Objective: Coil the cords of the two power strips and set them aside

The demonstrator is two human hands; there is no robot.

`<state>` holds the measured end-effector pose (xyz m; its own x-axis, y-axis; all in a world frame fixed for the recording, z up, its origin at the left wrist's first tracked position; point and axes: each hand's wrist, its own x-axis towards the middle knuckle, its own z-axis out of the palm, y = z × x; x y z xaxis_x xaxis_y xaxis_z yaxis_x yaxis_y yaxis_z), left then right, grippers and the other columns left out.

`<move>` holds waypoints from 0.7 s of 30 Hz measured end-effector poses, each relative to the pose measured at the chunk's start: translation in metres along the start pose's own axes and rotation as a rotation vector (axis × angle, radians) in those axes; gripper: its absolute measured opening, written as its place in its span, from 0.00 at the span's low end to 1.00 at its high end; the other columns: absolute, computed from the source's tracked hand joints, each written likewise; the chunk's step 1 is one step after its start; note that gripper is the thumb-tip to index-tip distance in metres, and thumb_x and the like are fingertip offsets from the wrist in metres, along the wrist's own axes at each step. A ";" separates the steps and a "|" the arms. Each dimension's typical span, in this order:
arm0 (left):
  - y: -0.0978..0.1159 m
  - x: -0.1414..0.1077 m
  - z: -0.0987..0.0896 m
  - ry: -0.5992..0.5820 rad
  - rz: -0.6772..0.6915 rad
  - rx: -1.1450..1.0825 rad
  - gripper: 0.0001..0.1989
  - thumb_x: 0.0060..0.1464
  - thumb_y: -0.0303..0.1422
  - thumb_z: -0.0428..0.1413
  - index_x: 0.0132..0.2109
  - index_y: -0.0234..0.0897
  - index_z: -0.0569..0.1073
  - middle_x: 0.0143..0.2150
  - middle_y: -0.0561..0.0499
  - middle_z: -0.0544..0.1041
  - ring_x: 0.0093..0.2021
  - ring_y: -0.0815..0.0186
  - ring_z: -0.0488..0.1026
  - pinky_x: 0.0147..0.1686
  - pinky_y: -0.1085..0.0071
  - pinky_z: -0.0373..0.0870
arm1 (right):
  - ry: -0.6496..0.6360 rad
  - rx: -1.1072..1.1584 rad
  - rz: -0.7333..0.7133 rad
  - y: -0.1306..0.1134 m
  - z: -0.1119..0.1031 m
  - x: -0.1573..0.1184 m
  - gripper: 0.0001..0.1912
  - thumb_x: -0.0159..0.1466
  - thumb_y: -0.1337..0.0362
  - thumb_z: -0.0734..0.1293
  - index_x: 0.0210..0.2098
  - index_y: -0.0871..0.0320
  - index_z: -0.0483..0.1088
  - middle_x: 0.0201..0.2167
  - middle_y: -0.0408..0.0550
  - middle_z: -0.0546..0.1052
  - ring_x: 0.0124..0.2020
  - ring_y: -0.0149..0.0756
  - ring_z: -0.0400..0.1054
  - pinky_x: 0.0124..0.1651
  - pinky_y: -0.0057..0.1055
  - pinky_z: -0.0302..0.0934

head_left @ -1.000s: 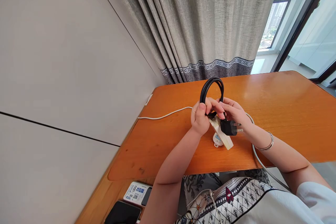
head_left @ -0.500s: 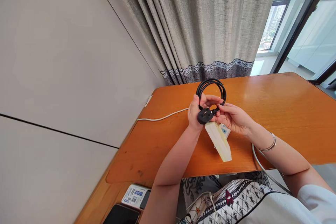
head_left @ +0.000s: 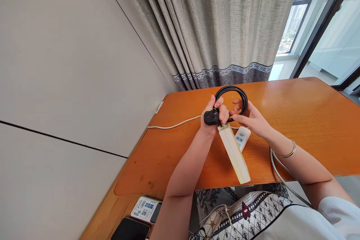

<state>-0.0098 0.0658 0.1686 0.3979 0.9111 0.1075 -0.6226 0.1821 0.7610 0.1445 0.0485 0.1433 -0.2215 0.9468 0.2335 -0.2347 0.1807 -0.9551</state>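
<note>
A black power cord (head_left: 244,96) is coiled into a loop above the desk. My left hand (head_left: 209,125) is closed round the near left side of the coil, with the black three-pin plug (head_left: 211,117) showing in front of the palm. On the coil's right side is my right hand (head_left: 257,122), its thumb and fingers round the cord. Just below my hands, a long yellowed-white block, seen edge-on (head_left: 234,153), slants towards me. Beside it lies a white power strip (head_left: 243,132) with blue-marked sockets, partly hidden by the block.
A thin white cable (head_left: 174,126) runs left across the orange-brown desk (head_left: 303,120). A thicker white cable (head_left: 277,170) goes off the front edge under my right forearm. At lower left lie a dark phone (head_left: 131,229) and a white labelled box (head_left: 144,209). Curtains (head_left: 225,26) hang behind.
The coil has shifted slightly right. My left fingers have closed round it and the plug has turned and moved left. My right hand has moved up the coil, uncovering more of the power strip.
</note>
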 end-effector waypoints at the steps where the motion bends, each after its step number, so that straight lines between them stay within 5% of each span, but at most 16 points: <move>1: 0.002 0.000 0.001 0.023 -0.026 -0.037 0.24 0.70 0.45 0.34 0.25 0.40 0.50 0.09 0.60 0.54 0.11 0.71 0.57 0.24 0.72 0.68 | -0.006 -0.010 -0.021 0.001 0.000 0.000 0.26 0.54 0.56 0.75 0.48 0.54 0.63 0.31 0.37 0.67 0.24 0.24 0.60 0.22 0.24 0.52; 6: 0.013 -0.003 0.007 0.129 -0.070 -0.160 0.25 0.71 0.41 0.31 0.24 0.39 0.50 0.09 0.61 0.49 0.09 0.72 0.51 0.24 0.74 0.66 | -0.056 -0.236 -0.223 0.014 -0.009 0.003 0.21 0.69 0.49 0.59 0.57 0.52 0.60 0.37 0.45 0.71 0.24 0.28 0.62 0.26 0.30 0.61; 11: 0.024 -0.008 0.005 0.228 0.187 -0.329 0.23 0.71 0.39 0.36 0.26 0.38 0.55 0.13 0.62 0.53 0.12 0.76 0.52 0.28 0.77 0.66 | 0.101 -0.879 -0.806 0.039 -0.019 0.013 0.38 0.66 0.55 0.66 0.70 0.46 0.45 0.58 0.57 0.64 0.46 0.42 0.69 0.43 0.41 0.70; 15: 0.022 -0.002 0.003 0.347 0.343 -0.353 0.23 0.71 0.39 0.39 0.26 0.38 0.58 0.17 0.61 0.59 0.16 0.77 0.57 0.32 0.78 0.67 | -0.085 -1.077 -1.181 0.046 -0.019 0.013 0.36 0.65 0.61 0.68 0.67 0.40 0.49 0.62 0.54 0.62 0.61 0.46 0.62 0.57 0.48 0.65; 18: 0.016 0.007 0.003 0.461 0.370 -0.298 0.23 0.70 0.38 0.42 0.24 0.38 0.58 0.17 0.60 0.59 0.17 0.76 0.58 0.32 0.77 0.67 | -0.199 -1.054 -1.248 0.044 -0.017 0.008 0.29 0.65 0.61 0.67 0.63 0.42 0.58 0.59 0.51 0.68 0.60 0.43 0.64 0.59 0.47 0.61; 21: 0.009 0.015 0.001 0.457 0.257 -0.290 0.23 0.69 0.38 0.43 0.23 0.38 0.59 0.16 0.59 0.58 0.16 0.75 0.56 0.32 0.75 0.67 | -0.219 -0.961 -1.154 0.044 -0.018 0.003 0.31 0.62 0.51 0.68 0.63 0.45 0.59 0.56 0.51 0.73 0.56 0.44 0.69 0.61 0.49 0.59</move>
<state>-0.0086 0.0806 0.1778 -0.0797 0.9944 -0.0697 -0.8445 -0.0302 0.5348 0.1504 0.0644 0.0991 -0.5061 0.1286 0.8529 0.2954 0.9549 0.0313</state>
